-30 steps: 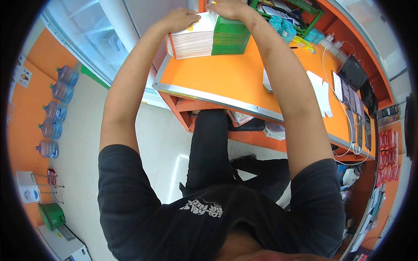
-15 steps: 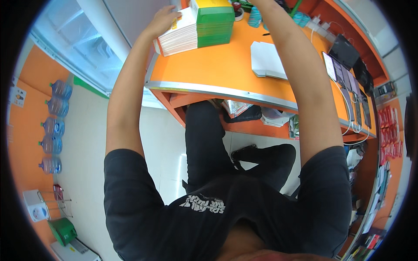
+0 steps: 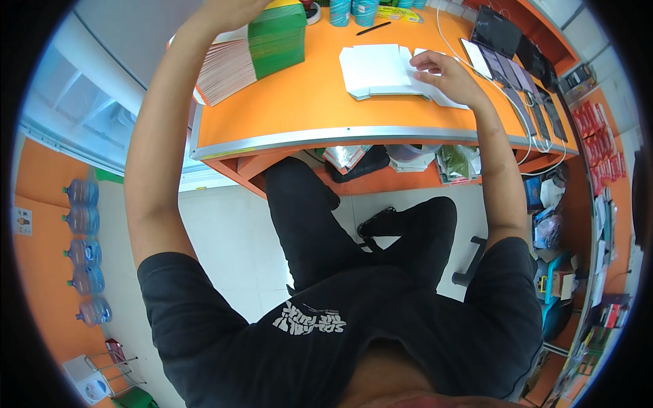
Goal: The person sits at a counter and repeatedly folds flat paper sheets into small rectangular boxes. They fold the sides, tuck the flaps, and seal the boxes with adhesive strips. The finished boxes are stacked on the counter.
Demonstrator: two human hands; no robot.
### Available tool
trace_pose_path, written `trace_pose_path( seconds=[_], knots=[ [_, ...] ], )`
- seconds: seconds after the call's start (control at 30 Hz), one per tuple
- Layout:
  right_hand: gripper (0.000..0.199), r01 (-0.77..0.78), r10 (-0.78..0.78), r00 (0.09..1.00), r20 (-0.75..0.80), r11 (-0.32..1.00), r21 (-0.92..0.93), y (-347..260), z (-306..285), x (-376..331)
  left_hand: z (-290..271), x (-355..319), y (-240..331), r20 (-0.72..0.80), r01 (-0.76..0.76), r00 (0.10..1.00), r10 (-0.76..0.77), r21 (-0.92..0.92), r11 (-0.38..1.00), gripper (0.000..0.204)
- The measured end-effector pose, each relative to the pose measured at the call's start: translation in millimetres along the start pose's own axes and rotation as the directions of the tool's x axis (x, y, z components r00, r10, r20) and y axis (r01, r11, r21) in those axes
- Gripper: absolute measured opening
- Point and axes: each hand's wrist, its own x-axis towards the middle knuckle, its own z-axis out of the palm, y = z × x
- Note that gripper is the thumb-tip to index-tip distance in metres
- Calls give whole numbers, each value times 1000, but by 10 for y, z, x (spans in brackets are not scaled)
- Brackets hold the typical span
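Observation:
A tall stack of flat folded cartons (image 3: 275,44), green on one side and white with reddish edges on the other, stands at the left of the orange desk. My left hand (image 3: 235,12) is at the top of this stack, its fingers partly cut off by the picture's upper edge. To the right lies a pile of flat white carton blanks (image 3: 377,71). Over that pile's right end my right hand (image 3: 445,76) rests with fingers apart and slightly bent, and nothing shows gripped in it.
Blue patterned cups (image 3: 354,12), a black pen (image 3: 373,28) and a tape roll (image 3: 312,12) sit at the desk's back. Phones (image 3: 500,64) with white cables line the right side. Bags and papers (image 3: 411,156) fill the shelf below. Water bottles (image 3: 83,221) stand along the left wall.
My right hand has come back from the desk's far side to the white blanks. The view has shifted, so the desk and stack appear further left.

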Motion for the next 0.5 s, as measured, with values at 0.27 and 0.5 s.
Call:
trace_pose_path(
  seconds=[0.27,0.5],
  knots=[
    [37,54,-44,996,74,990,-130,6,242,-214,790,-248,-346,-21,103,995,-102,41,994,54],
    [21,74,-74,996,40,997,-14,3,257,-175,588,-268,198,-276,-23,961,32,34,999,51]
  ],
)
